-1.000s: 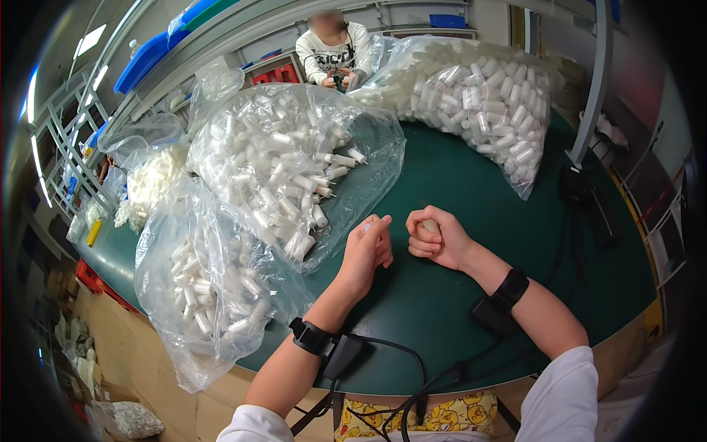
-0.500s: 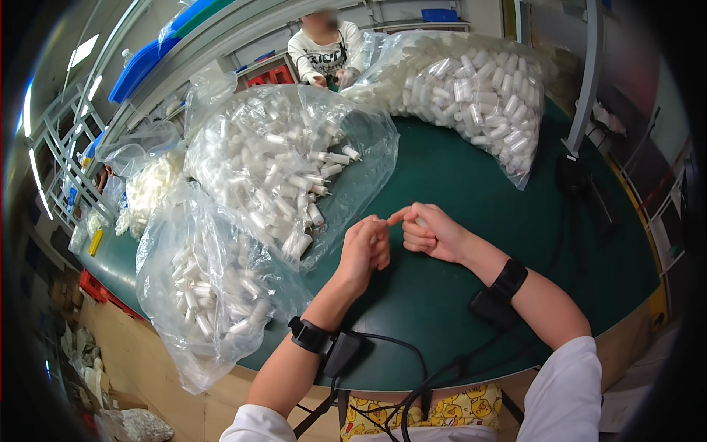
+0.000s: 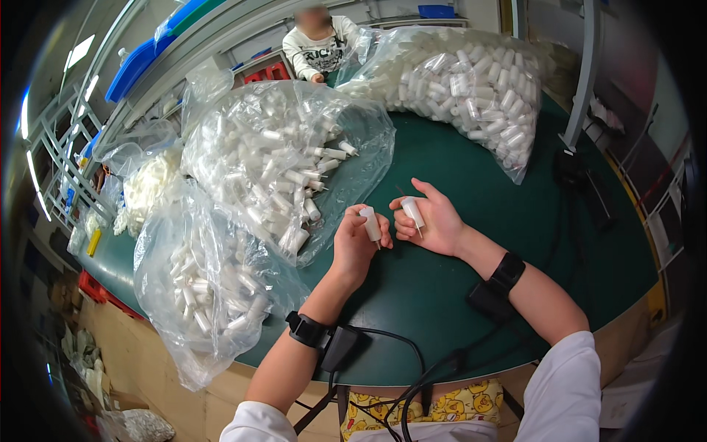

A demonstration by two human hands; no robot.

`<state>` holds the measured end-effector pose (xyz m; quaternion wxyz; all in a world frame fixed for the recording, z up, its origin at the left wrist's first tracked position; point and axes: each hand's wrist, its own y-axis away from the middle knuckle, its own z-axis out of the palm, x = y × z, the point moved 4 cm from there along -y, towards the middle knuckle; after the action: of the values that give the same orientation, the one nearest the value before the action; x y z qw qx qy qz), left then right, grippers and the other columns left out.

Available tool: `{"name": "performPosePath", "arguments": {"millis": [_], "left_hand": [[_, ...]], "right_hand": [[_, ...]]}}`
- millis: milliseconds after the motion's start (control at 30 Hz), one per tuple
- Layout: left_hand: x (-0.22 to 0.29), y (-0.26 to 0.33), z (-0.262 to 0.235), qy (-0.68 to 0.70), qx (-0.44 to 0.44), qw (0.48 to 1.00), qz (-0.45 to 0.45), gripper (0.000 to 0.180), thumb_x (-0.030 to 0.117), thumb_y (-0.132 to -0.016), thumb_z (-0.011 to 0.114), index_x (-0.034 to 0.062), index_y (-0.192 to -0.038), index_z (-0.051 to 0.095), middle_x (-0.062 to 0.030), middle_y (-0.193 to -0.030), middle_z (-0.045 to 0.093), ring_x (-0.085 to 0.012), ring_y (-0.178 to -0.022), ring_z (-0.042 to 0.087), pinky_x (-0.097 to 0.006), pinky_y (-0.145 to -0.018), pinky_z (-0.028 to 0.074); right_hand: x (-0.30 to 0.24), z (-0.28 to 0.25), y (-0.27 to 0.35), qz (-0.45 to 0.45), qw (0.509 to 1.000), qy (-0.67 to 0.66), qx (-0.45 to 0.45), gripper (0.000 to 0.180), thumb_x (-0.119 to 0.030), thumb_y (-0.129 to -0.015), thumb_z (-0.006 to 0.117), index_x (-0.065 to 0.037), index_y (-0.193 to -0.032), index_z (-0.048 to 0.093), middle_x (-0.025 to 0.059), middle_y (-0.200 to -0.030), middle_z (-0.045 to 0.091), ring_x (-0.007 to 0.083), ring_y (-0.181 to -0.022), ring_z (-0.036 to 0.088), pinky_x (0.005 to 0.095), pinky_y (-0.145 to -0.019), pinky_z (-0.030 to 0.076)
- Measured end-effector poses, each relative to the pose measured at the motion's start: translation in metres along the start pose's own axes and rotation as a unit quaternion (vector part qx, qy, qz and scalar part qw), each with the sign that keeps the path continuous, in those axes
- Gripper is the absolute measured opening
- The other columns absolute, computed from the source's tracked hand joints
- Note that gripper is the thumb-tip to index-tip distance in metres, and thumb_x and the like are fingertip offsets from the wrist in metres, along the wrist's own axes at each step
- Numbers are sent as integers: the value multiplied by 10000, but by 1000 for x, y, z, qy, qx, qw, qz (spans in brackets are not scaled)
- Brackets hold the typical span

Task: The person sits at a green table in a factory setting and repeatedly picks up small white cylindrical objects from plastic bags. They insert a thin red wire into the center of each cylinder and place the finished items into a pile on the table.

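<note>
My left hand (image 3: 352, 247) is closed around a small white needle-tip bottle (image 3: 370, 223), its thin tip pointing down. Just right of it, my right hand (image 3: 442, 227) grips another white needle-tip bottle (image 3: 412, 211) between curled fingers, with the thumb raised away from it. That bottle's tip also points downward. The two hands are close together above the green table (image 3: 420, 309), and a narrow gap separates them. Left of my hands, an open clear plastic bag (image 3: 375, 158) spills similar white bottles with thin tips toward its mouth.
A second clear bag of white pieces (image 3: 202, 295) hangs over the table's near left edge. At the far right sits a big bag of white bottles (image 3: 479, 88). Black cables (image 3: 420, 368) run from my wrist straps. Across the table is another person (image 3: 317, 48). A metal post (image 3: 585, 81) rises at the right.
My hands have turned and moved slightly apart from fingertip contact, so a bottle now shows in each. The person opposite has shifted a little.
</note>
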<state>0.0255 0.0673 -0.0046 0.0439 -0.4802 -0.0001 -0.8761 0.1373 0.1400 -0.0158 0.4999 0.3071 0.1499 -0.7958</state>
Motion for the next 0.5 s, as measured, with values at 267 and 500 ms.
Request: {"name": "performPosePath", "arguments": {"millis": [267,500], "left_hand": [[1,0,3,46,-6,999,-15,191,202,-831,344,101,-988,389,-102,-839,495,-223,-684,492,-362,-730,412],[1,-1,4,71,-17,996,-46,197,203,-851,364,75,-980,440,-57,-830,502,-181,-681,493,-331,-727,423]], "right_hand": [[0,-6,-3,-27,998,-4,-50,273,-294,-833,303,-49,-838,423,94,-650,450,216,-616,428,321,-644,387],[2,-7,-3,-19,999,19,-44,224,-227,-856,312,-45,-838,442,91,-678,469,207,-642,450,317,-679,396]]}}
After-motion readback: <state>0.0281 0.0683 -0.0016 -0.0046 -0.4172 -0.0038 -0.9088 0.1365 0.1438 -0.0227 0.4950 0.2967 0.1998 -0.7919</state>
